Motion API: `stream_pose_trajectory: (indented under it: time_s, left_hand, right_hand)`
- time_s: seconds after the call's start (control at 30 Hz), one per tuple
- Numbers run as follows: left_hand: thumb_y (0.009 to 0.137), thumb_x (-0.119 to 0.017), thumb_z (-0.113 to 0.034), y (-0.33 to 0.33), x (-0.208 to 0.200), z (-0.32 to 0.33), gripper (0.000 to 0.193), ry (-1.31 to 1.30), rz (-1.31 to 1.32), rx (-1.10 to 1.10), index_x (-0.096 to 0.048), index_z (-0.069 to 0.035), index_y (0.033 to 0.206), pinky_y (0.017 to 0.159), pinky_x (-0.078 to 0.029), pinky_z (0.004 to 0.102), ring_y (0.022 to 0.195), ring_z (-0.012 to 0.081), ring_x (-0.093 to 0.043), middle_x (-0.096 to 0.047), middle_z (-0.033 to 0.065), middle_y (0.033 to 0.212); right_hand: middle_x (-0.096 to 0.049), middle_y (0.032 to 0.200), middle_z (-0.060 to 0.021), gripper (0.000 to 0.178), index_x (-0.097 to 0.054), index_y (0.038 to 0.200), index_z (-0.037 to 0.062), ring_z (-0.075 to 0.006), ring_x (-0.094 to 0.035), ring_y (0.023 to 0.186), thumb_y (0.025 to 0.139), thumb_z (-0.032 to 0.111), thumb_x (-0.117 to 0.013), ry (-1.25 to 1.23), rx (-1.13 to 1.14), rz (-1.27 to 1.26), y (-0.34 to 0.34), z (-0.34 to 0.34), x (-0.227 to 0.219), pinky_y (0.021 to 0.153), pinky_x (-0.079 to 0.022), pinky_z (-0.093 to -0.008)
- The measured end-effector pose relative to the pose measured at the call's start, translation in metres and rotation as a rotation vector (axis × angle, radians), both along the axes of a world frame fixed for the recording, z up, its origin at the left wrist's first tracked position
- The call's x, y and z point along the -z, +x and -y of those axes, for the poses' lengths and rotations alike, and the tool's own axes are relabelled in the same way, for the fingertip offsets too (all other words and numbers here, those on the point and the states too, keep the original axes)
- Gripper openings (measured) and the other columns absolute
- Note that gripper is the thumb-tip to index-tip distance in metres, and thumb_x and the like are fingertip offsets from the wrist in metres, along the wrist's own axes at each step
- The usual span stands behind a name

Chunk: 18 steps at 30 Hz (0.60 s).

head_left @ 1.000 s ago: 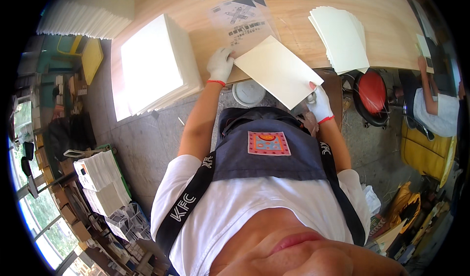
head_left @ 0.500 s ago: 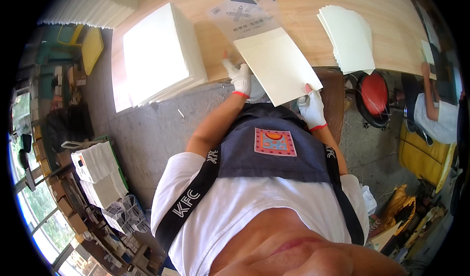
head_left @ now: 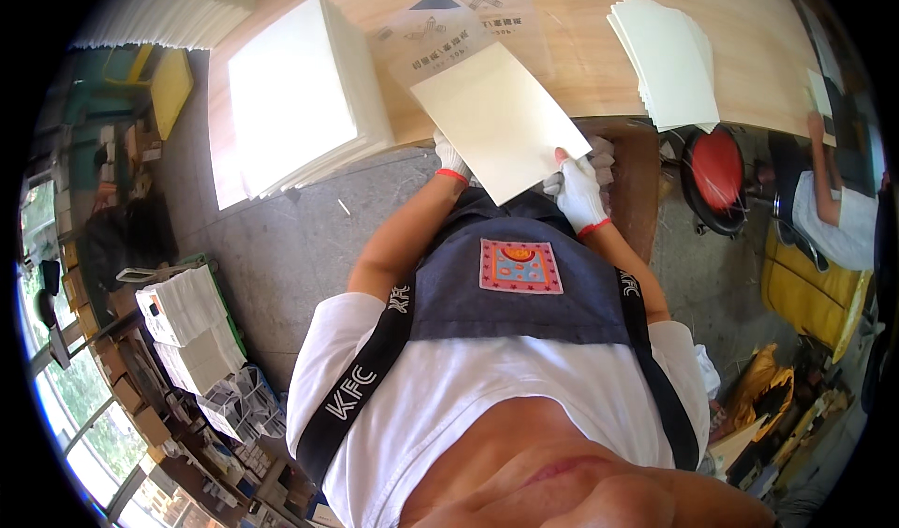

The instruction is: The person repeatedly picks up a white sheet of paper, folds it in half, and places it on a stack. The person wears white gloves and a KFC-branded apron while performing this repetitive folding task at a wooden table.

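A cream paper pad (head_left: 501,121) is held at a slant over the table's near edge, in front of my apron. My right hand (head_left: 578,191), in a white glove with a red cuff, pinches its near right corner, thumb on top and fingers beneath. My left hand (head_left: 450,156), gloved alike, is at the pad's left edge; its fingers are hidden under the pad. Beyond the pad lie clear printed plastic sleeves (head_left: 433,36) with dark blue corners, overlapping. Whether the pad's far end is inside a sleeve I cannot tell.
A tall stack of white paper (head_left: 290,97) stands left on the wooden table (head_left: 571,22), and a fanned pile of sheets (head_left: 663,65) lies right. More paper (head_left: 169,8) is stacked far left. A red-seated stool (head_left: 717,177) is at the right; another person (head_left: 833,205) sits beyond.
The pad has shifted left, with my right hand moving along. My left hand's thumb and fingers have gone under the pad. The sleeves, overlapping before, now appear spread apart.
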State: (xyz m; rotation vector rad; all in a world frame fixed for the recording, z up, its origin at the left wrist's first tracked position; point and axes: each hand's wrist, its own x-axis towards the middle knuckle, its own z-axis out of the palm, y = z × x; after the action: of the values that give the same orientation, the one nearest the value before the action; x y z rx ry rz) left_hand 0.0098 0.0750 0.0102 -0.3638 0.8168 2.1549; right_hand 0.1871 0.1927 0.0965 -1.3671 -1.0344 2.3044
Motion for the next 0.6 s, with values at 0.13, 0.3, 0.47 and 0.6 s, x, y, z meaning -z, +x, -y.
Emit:
stream_pose_trajectory:
  time_s: [0.13, 0.3, 0.47, 0.6]
  left_hand:
    - [0.090, -0.034, -0.030, -0.008, 0.051, 0.006, 0.041, -0.390, -0.583, 0.198, -0.049, 0.000, 0.113, 0.080, -0.048, 0.0381, 0.093, 0.0317, -0.058, -0.056, 0.0164, 0.108]
    - [0.091, -0.029, -0.023, 0.042, 0.003, -0.008, 0.040, -0.151, 0.082, 0.100, -0.047, 0.002, 0.116, 0.087, -0.046, 0.0406, 0.101, 0.0317, -0.054, -0.054, 0.0183, 0.114]
    - [0.087, -0.044, -0.009, 0.042, -0.004, 0.003, 0.028, -0.468, -0.306, 0.520, -0.050, 0.002, 0.112, 0.065, -0.054, 0.0349, 0.080, 0.0233, -0.062, -0.060, 0.0160, 0.101]
    - [0.085, -0.041, -0.004, 0.044, 0.009, 0.007, 0.023, -0.408, -0.162, 0.415, -0.053, -0.001, 0.103, 0.060, -0.053, 0.0327, 0.069, 0.0184, -0.060, -0.061, 0.0094, 0.090]
  right_hand:
    - [-0.060, 0.073, -0.0091, 0.022, -0.049, 0.103, 0.0045, -0.0148, -0.056, 0.044, 0.087, 0.019, -0.054, 0.089, -0.051, -0.039, 0.006, -0.012, -0.018, 0.036, -0.045, -0.0244]
    - [-0.057, 0.087, -0.0101, 0.020, -0.046, 0.107, 0.0022, -0.0192, -0.060, 0.061, 0.090, 0.013, -0.047, 0.025, 0.003, -0.070, 0.006, -0.010, -0.016, 0.051, -0.053, -0.0298]
    - [-0.046, 0.116, -0.0190, 0.025, -0.038, 0.114, -0.0043, -0.0330, -0.048, 0.109, 0.093, 0.007, -0.035, -0.359, 0.169, -0.466, -0.024, 0.009, 0.031, 0.097, -0.042, -0.0433]
    - [-0.041, 0.123, -0.0226, 0.034, -0.033, 0.122, -0.0055, -0.0351, -0.044, 0.115, 0.093, 0.010, -0.040, -0.499, 0.350, -0.519, -0.081, 0.003, 0.052, 0.100, -0.038, -0.0437]
